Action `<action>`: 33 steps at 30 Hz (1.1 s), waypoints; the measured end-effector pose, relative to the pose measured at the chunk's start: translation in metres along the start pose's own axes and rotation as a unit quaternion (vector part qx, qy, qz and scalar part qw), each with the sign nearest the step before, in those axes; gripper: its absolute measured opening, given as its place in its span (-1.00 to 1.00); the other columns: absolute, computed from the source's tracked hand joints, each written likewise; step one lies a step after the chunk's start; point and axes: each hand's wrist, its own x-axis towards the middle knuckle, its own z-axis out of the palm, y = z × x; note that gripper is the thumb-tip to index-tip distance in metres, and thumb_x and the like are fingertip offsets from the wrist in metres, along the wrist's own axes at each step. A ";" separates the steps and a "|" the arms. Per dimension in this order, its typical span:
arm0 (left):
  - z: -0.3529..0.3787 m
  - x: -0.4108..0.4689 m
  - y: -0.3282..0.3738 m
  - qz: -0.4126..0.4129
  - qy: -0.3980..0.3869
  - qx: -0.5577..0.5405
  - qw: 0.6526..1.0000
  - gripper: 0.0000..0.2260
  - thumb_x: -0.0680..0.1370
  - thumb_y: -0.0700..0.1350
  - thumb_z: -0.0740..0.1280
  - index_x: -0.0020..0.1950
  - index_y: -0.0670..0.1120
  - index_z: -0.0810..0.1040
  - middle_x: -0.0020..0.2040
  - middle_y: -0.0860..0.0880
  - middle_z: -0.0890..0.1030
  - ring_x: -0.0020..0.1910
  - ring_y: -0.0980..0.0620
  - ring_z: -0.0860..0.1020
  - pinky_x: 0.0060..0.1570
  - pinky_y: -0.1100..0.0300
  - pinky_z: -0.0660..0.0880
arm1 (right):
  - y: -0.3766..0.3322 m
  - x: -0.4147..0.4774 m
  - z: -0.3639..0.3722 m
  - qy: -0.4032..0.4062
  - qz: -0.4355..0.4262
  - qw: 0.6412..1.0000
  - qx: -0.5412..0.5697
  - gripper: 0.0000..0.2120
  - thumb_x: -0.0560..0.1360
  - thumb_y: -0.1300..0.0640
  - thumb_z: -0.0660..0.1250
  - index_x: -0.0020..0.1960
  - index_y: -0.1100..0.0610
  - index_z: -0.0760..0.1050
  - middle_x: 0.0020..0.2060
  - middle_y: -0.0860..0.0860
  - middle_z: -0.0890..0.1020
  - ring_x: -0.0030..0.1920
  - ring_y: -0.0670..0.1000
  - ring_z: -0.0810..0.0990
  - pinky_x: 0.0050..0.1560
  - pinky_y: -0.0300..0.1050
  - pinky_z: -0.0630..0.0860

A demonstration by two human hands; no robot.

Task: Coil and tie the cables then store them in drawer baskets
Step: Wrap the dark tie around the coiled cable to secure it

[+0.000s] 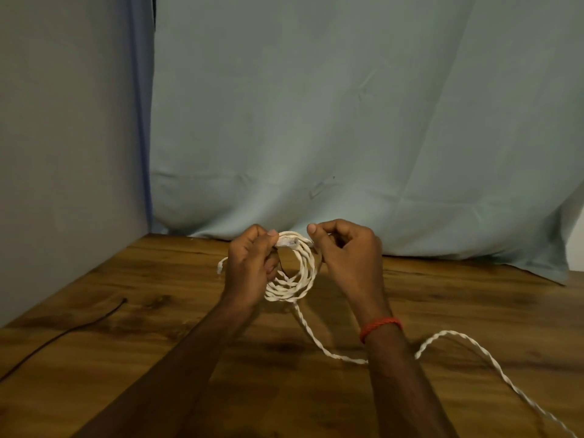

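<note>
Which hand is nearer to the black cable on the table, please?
Left. The left hand grips the coil to the right of the black cable; the right hand pinches the coil's other side, farther off.

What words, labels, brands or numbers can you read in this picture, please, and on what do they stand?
None can be read.
The white strip on the white cable, held between left hand and right hand, shows a faint dark mark, too blurred to read.
The table, cloth backdrop and red wristband bear no lettering.
</note>
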 end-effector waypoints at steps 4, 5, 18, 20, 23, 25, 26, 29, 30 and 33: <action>0.001 0.002 0.008 0.000 0.030 -0.034 0.999 -0.67 0.55 -0.10 0.27 -0.43 0.07 0.46 -0.53 0.08 0.31 -0.58 0.15 0.22 -0.56 0.31 0.13 | -0.012 -0.008 0.005 0.080 -0.140 0.985 -0.053 -0.90 0.50 0.05 0.48 -0.16 0.06 0.66 -0.25 -0.09 0.61 -0.23 -0.08 0.55 -0.30 -0.17 0.49; 0.000 0.003 0.009 0.000 0.039 -0.034 0.999 -0.63 0.59 -0.12 0.26 -0.43 0.07 0.47 -0.53 0.08 0.31 -0.57 0.15 0.22 -0.57 0.31 0.15 | -0.015 -0.011 0.007 0.095 -0.163 0.980 -0.065 -0.89 0.49 0.04 0.49 -0.16 0.06 0.65 -0.23 -0.09 0.57 -0.20 -0.07 0.52 -0.29 -0.18 0.44; 0.004 0.002 0.013 0.006 0.033 0.022 0.999 -0.57 0.65 -0.21 0.26 -0.42 0.04 0.46 -0.55 0.08 0.32 -0.59 0.17 0.24 -0.57 0.35 0.18 | -0.011 -0.028 0.036 -0.052 -0.185 0.901 -0.388 -0.86 0.52 -0.04 0.36 0.04 -0.12 0.66 0.54 0.03 0.27 0.51 0.16 0.20 0.30 0.15 0.33; 0.004 0.001 0.015 0.003 0.027 0.031 0.999 -0.64 0.64 -0.22 0.27 -0.36 -0.04 0.41 -0.54 0.05 0.32 -0.58 0.16 0.23 -0.57 0.35 0.18 | -0.010 -0.029 0.036 -0.063 -0.161 0.912 -0.373 -0.86 0.52 -0.01 0.37 0.04 -0.13 0.66 0.55 0.03 0.25 0.52 0.18 0.18 0.29 0.18 0.35; 0.003 0.001 0.017 -0.001 0.023 0.028 0.999 -0.68 0.65 -0.22 0.26 -0.32 -0.12 0.38 -0.54 0.06 0.33 -0.59 0.17 0.24 -0.57 0.36 0.19 | -0.012 -0.029 0.038 -0.068 -0.150 0.931 -0.325 -0.82 0.49 0.08 0.42 0.07 -0.09 0.67 0.51 0.04 0.30 0.49 0.16 0.20 0.26 0.19 0.38; 0.005 0.001 0.019 0.003 0.019 0.030 0.999 -0.70 0.65 -0.21 0.26 -0.29 -0.14 0.39 -0.55 0.09 0.36 -0.59 0.20 0.28 -0.57 0.37 0.22 | -0.013 -0.029 0.038 -0.071 -0.158 0.936 -0.306 -0.81 0.49 0.12 0.42 0.09 -0.02 0.67 0.48 0.04 0.34 0.48 0.12 0.20 0.28 0.15 0.39; 0.006 0.001 0.019 0.006 0.022 0.032 0.999 -0.71 0.65 -0.21 0.26 -0.28 -0.15 0.39 -0.55 0.11 0.38 -0.59 0.21 0.30 -0.57 0.37 0.24 | -0.014 -0.028 0.038 -0.073 -0.161 0.938 -0.299 -0.81 0.50 0.12 0.40 0.10 0.01 0.66 0.46 0.03 0.35 0.47 0.09 0.20 0.30 0.12 0.38; 0.004 0.002 0.019 0.034 0.043 0.064 0.996 -0.71 0.65 -0.17 0.29 -0.28 -0.10 0.41 -0.53 0.12 0.42 -0.55 0.21 0.36 -0.53 0.34 0.30 | -0.018 -0.028 0.036 -0.063 -0.174 0.944 -0.273 -0.81 0.48 0.10 0.39 0.07 0.03 0.68 0.42 0.01 0.39 0.44 0.02 0.21 0.31 0.01 0.34; 0.002 0.003 0.018 0.049 0.055 0.078 0.994 -0.71 0.64 -0.17 0.30 -0.28 -0.09 0.42 -0.52 0.12 0.44 -0.53 0.21 0.39 -0.50 0.33 0.34 | -0.021 -0.028 0.035 -0.056 -0.175 0.950 -0.251 -0.83 0.47 0.08 0.38 0.03 0.02 0.68 0.39 0.00 0.41 0.43 0.00 0.24 0.30 0.00 0.35; -0.006 0.007 0.016 0.093 0.080 0.132 0.984 -0.74 0.64 -0.15 0.31 -0.25 -0.07 0.44 -0.47 0.13 0.52 -0.45 0.22 0.47 -0.39 0.31 0.41 | -0.029 -0.029 0.036 -0.047 -0.159 0.972 -0.169 -0.81 0.44 0.02 0.31 -0.14 0.03 0.69 0.28 -0.04 0.44 0.36 -0.05 0.29 0.25 0.04 0.47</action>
